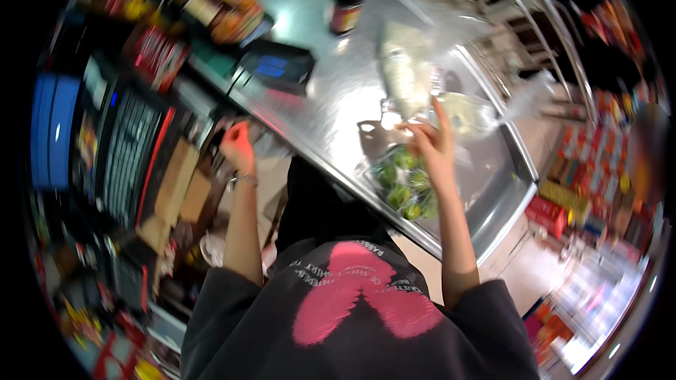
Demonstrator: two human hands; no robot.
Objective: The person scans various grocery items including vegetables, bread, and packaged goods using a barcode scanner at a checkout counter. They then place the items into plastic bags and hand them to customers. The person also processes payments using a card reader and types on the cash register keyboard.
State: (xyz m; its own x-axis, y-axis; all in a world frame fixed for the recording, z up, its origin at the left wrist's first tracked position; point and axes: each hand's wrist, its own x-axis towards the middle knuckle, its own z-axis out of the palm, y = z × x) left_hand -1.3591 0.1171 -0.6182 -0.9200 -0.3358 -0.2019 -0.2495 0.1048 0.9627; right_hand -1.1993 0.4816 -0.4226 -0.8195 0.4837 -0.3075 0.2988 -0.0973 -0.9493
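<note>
My right hand [434, 142] reaches over a stainless steel counter, fingers apart. Beside its fingertips lies a clear bag of pale produce [404, 71]; blur hides whether they touch. A second bagged pale item [465, 113] rests just right of the hand. Below the fingers sits a clear bag of round green produce [404, 184]. Off the counter's left edge, my left hand [237, 142] is curled and lit red. Whether it holds anything is not clear. A dark weighing scale or terminal with a blue display [277, 66] stands between the hands, farther away.
A dark bottle [347, 5] stands at the counter's [327, 132] far side. To the left are a keyboard [129, 158], a cardboard box [174, 184] and packaged goods. Metal rails [560, 31] curve at upper right. Shelves of boxed goods [586, 169] line the right.
</note>
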